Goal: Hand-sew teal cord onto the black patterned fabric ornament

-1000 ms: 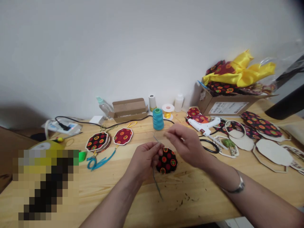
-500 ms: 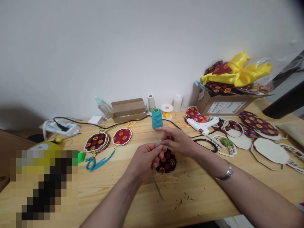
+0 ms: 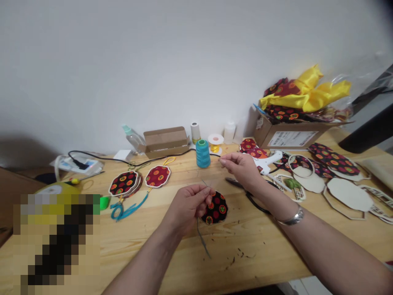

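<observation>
My left hand (image 3: 193, 203) is closed in a pinch on a thin blue-grey thread (image 3: 202, 241). One end hangs below the hand toward the table, and a short wisp sticks up past the fingertips. Just right of it lies a round piece of black fabric with red and orange motifs (image 3: 216, 209), partly covered by the fingers. My right hand (image 3: 238, 168) is raised to the right of a cone of turquoise thread (image 3: 202, 155). Its thumb and forefinger are pressed together; anything between them is too fine to make out.
Partly under my right forearm lies a dark tool (image 3: 235, 183), with a white glue gun (image 3: 272, 162) behind. Fabric-covered pendants (image 3: 158, 177) sit at left, wooden shapes (image 3: 350, 194) at right. A carton of fabric (image 3: 291, 137) stands at the back right. Dark scraps (image 3: 235, 260) litter the front.
My right hand has moved away from my left fingertips, up and to the right, uncovering part of the dark tool. The left hand stays in place with the thread.
</observation>
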### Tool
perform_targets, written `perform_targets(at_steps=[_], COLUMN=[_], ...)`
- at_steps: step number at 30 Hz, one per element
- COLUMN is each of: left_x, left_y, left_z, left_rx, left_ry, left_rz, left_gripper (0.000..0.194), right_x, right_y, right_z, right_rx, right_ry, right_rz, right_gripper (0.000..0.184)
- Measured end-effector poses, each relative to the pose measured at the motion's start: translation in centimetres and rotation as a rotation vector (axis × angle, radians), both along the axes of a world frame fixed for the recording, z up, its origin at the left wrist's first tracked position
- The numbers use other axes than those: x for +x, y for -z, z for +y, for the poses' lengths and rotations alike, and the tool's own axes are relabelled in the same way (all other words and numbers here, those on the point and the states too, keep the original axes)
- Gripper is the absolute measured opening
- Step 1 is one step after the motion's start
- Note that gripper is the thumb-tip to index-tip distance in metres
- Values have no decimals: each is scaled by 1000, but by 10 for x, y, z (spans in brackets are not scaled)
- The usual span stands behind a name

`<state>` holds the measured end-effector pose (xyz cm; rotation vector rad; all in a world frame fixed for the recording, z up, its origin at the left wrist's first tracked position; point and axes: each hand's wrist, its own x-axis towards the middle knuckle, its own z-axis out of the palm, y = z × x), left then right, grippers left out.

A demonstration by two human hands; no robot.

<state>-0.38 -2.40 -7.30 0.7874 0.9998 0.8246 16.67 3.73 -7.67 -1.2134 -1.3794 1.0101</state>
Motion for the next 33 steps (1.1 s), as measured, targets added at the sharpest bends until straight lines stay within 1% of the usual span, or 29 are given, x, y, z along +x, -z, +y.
perform_targets(at_steps=[3,9,19,25,30,33], left_x=[-1,-2,-3,-3,-4,-3], left_y=[-1,-1,-1,1,3,1], left_z=[0,0,0,0,1,1], left_rx=[7,17,13,13,15,0], left_ry=[0,10,20,25,34,45], left_rz=[3,7,14,36,42,53], left_gripper=[21,20,21,20,20,20], right_x=[1,3,6,8,14,16], right_y=[1,2,-2,-2,-2,-4], right_z=[2,5,6,7,11,12], right_rx=[-19,-73,-96,-100,-93,-104], right_ry=[39,106,163,191,232,247], right_rz=[52,220,305,338,357,380], right_gripper=[17,26,26,27,25,23])
